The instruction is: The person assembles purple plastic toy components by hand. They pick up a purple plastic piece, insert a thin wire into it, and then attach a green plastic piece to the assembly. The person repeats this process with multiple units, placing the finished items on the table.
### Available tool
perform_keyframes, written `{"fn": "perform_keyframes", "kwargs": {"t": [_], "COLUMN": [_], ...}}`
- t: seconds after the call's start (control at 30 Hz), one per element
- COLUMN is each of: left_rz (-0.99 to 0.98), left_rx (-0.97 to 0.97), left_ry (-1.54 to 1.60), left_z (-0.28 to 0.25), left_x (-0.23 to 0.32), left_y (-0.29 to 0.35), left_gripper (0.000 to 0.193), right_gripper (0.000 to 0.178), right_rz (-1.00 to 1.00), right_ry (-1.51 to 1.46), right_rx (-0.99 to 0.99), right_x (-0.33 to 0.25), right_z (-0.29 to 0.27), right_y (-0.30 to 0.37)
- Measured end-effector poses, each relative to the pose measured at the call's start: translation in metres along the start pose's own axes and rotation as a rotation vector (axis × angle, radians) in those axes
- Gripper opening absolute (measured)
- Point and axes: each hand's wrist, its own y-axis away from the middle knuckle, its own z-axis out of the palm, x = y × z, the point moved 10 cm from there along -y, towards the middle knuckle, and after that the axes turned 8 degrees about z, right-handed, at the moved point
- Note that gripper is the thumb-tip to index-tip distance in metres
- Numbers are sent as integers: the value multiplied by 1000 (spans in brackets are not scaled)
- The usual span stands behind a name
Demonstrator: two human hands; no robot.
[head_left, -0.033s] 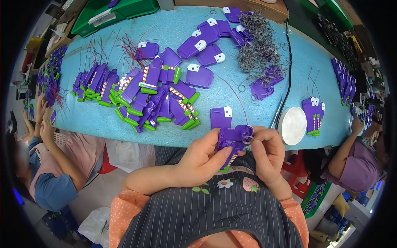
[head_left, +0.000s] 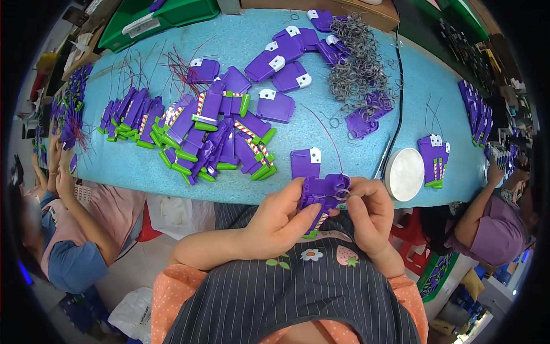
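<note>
My left hand (head_left: 278, 218) grips a hollow purple plastic shell (head_left: 324, 186) just in front of the table edge. Its lower end is green, with a red-and-white striped strip, and a thin dark red wire (head_left: 338, 153) rises from its far right side. The fingertips of my right hand (head_left: 373, 212) are closed on a coiled metal torsion spring (head_left: 342, 194) at the shell's right side. One thin arm of the spring reaches left across the shell. Just beyond the shell lies a flat purple cover (head_left: 305, 165) with a white corner.
Striped purple-and-green pieces (head_left: 220, 143) are heaped to the left. Loose springs (head_left: 358, 57) and purple covers (head_left: 275, 60) lie farther back. A round white dish (head_left: 405, 175), tweezers (head_left: 382, 160) and a black cable (head_left: 400, 86) are on the right. People sit working at both sides.
</note>
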Motion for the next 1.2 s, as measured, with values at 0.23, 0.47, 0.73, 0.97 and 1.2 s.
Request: {"fn": "perform_keyframes", "kwargs": {"t": [0.23,0.47,0.73,0.97,1.2], "left_rz": [-35,-107,-79,-257,-207], "left_rx": [-223,-441,64,155,82], "left_ry": [-357,-358,263,216,107], "left_z": [14,29,-15,-32,-13], "left_x": [7,-5,0,-31,-27], "left_y": [-1,8,39,48,34], "left_gripper": [30,25,35,45,47], "right_gripper": [18,18,26,20,27], "right_rz": [102,465,-100,106,227], "right_ry": [-25,-114,824,493,160], "right_rx": [-25,-395,-1,168,-156], "right_x": [1,5,14,17,20], "right_z": [-15,-1,25,-20,22], "right_y": [6,0,-50,-11,-5]}}
